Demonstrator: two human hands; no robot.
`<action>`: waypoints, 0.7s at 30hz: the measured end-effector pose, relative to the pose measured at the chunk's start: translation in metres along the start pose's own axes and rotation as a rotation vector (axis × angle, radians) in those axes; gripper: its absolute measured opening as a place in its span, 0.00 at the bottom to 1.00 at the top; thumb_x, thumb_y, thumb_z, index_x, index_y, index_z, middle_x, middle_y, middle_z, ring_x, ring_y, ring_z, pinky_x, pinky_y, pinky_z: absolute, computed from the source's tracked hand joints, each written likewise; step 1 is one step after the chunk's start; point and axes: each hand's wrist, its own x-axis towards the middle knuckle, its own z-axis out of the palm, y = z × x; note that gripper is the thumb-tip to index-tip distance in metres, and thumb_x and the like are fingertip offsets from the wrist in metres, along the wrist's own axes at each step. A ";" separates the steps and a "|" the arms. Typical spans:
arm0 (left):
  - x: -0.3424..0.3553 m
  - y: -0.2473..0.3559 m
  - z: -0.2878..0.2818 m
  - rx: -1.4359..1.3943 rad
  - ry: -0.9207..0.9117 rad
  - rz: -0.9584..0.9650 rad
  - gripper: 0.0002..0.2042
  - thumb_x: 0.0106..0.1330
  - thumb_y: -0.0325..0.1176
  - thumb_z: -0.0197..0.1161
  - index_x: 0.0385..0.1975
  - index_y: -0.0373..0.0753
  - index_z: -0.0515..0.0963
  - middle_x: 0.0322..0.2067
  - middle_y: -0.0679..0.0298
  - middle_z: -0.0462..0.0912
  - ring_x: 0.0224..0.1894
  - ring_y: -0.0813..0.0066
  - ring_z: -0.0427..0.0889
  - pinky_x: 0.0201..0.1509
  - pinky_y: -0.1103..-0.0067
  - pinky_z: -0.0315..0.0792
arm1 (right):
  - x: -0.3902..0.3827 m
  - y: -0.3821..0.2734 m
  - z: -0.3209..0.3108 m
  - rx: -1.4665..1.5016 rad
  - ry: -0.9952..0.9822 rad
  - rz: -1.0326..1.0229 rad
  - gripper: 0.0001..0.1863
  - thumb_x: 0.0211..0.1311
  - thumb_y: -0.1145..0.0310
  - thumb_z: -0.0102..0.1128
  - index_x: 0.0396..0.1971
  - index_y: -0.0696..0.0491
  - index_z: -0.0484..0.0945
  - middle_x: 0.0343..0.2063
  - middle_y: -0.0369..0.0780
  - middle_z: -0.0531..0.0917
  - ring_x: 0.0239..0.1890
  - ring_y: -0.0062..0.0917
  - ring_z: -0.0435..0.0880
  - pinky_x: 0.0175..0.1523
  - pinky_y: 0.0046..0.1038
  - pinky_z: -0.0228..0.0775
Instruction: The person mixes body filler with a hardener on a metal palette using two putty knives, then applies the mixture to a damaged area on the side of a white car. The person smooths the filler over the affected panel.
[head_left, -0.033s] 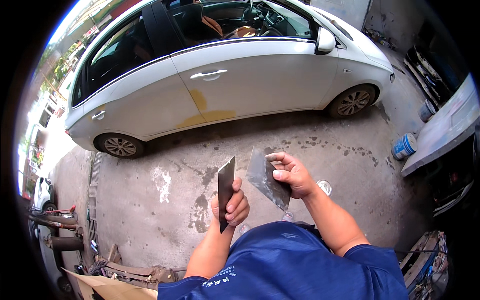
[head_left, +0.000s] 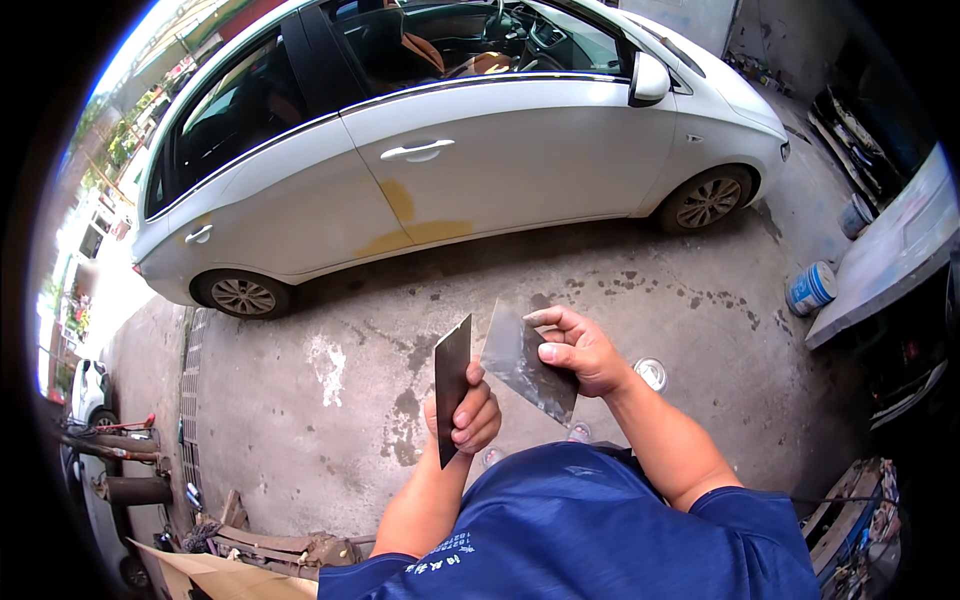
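The left hand (head_left: 476,415), fingers wrapped around its edge, grips a dark flat plate (head_left: 452,385) held nearly upright. The right hand (head_left: 585,352) pinches a broader grey plate (head_left: 530,362) by its upper right edge, thumb on the near face. The two plates stand close together, apart at their edges, above the concrete floor (head_left: 620,285); pale smears mark the lower part of the grey one, apparently a worked material. Beyond, well apart from both plates, stands a white car (head_left: 540,130). Yellow patches (head_left: 440,231) cross the seam between its doors, low on the panels. Judged from this, the coating there is laid on and the handling of the smeared plate is in progress; the patches show uncovered, so any finishing appears left undone. A round tin (head_left: 650,375) rests on the floor right of the right hand; farther right, a blue-and-white bucket (head_left: 810,290).
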 end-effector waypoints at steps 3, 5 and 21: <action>0.004 -0.008 0.003 0.001 0.014 -0.042 0.21 0.69 0.35 0.51 0.59 0.31 0.63 0.23 0.55 0.77 0.19 0.70 0.77 0.16 0.80 0.69 | 0.008 0.006 0.000 -0.136 -0.015 -0.004 0.22 0.62 0.70 0.61 0.54 0.57 0.67 0.41 0.42 0.82 0.44 0.21 0.79 0.52 0.27 0.72; 0.000 -0.005 0.000 -0.008 0.042 -0.067 0.21 0.69 0.36 0.52 0.58 0.33 0.64 0.23 0.55 0.77 0.20 0.70 0.77 0.16 0.78 0.71 | 0.014 -0.001 0.011 -0.186 -0.075 0.005 0.21 0.63 0.70 0.60 0.54 0.58 0.68 0.39 0.40 0.82 0.43 0.18 0.79 0.50 0.24 0.71; 0.022 0.001 0.030 1.142 0.573 0.402 0.12 0.71 0.28 0.50 0.53 0.35 0.67 0.47 0.58 0.78 0.47 0.74 0.78 0.55 0.74 0.73 | -0.018 0.014 0.005 0.165 0.120 0.089 0.24 0.58 0.70 0.62 0.54 0.56 0.67 0.35 0.40 0.82 0.35 0.22 0.82 0.41 0.24 0.75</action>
